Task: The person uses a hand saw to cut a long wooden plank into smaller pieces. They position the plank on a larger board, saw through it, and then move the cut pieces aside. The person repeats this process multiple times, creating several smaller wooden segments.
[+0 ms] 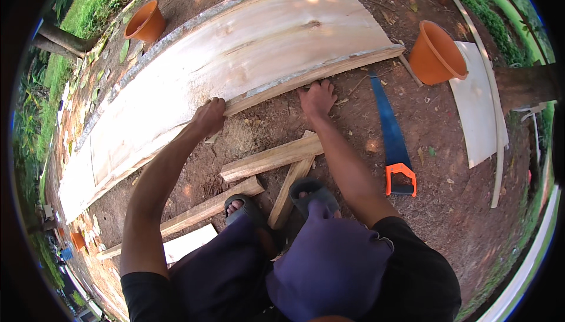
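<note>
A long pale plywood sheet (247, 45) lies on the ground ahead of me. Along its near edge runs a wooden batten (347, 63) with rough bark on its upper edge. My left hand (210, 117) is closed around the batten's left end, where it meets another strip. Further right, my right hand (319, 97) has curled fingers against the batten's near side; the fingertips are partly hidden. To the right of that hand lies a handsaw (391, 128) with a blue blade and an orange-and-black handle.
Loose wooden pieces (271, 158) lie around my sandalled feet (312, 195). An orange bucket (432, 57) stands at the sheet's right end, another orange bucket (146, 22) beyond its far edge. A white board (474, 110) lies at the right beside a tree trunk (527, 87).
</note>
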`<state>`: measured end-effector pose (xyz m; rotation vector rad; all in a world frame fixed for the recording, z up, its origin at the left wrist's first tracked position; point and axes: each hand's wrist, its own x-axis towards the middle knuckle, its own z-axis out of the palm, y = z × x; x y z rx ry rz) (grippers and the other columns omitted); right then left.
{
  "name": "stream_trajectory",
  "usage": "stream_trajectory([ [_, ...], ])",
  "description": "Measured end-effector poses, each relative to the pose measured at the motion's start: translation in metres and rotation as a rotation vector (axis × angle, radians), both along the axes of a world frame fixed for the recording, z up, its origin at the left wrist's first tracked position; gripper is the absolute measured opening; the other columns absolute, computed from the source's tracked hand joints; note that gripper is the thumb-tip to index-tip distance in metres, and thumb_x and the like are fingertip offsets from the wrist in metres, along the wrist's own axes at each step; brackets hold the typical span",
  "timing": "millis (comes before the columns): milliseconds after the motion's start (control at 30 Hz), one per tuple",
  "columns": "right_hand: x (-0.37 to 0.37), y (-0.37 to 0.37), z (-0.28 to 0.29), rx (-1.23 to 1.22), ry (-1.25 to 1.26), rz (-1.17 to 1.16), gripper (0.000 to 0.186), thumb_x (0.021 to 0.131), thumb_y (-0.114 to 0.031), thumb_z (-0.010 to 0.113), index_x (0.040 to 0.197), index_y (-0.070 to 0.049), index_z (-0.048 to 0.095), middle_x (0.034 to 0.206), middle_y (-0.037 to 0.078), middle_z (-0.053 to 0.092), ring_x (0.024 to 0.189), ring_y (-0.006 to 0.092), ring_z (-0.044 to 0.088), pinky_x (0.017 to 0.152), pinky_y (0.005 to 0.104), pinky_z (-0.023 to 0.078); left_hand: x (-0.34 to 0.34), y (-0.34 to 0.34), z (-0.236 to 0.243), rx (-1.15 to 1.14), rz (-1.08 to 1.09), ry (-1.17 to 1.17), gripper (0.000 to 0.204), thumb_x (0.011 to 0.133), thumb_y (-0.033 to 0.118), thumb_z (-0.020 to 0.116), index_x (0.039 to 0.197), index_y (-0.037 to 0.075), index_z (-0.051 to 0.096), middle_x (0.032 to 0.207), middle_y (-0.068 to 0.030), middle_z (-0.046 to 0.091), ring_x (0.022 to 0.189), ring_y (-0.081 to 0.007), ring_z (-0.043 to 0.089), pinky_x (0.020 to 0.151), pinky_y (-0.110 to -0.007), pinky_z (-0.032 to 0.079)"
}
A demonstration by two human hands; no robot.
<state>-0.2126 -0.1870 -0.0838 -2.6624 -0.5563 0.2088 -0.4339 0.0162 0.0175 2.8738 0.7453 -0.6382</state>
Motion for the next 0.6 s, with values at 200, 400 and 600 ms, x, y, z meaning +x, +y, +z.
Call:
stream_trajectory([
  [200, 0.007, -0.005, 0.012, -0.021, 0.017, 0.071, 0.052, 0.085, -0.051, 0.073, 0.109, -0.005, 0.073, 0.128, 0.016, 0.056, 0.125, 0.0330, 0.050, 0.099, 0.0542, 0.041, 0.003, 0.000, 0.007, -0.044, 0.065, 0.064, 0.035, 0.092, 0.022, 0.071, 0.111, -0.002, 0.054, 0.113, -0.0200, 0.060, 0.108, -0.0369, 0.060, 0.095, -0.047, 0.051],
  [400, 0.016, -0.047, 0.024, -0.106, -0.025, 0.217, 0.053, 0.080, -0.050, 0.076, 0.106, -0.003, 0.074, 0.120, 0.018, 0.062, 0.120, 0.0351, 0.057, 0.097, 0.0495, 0.049, 0.005, 0.001, 0.009, 0.011, 0.012, 0.021, 0.029, 0.091, 0.018, 0.070, 0.109, -0.001, 0.056, 0.110, -0.0182, 0.061, 0.103, -0.0335, 0.062, 0.091, -0.045, 0.052],
  [600, 0.035, -0.149, 0.044, -0.140, -0.047, 0.420, 0.052, 0.077, -0.046, 0.075, 0.106, -0.003, 0.073, 0.121, 0.019, 0.062, 0.111, 0.0361, 0.063, 0.093, 0.0464, 0.052, 0.001, 0.002, 0.002, -0.015, 0.030, 0.042, 0.028, 0.092, 0.017, 0.070, 0.109, -0.002, 0.057, 0.109, -0.0177, 0.061, 0.103, -0.0329, 0.062, 0.091, -0.044, 0.052],
])
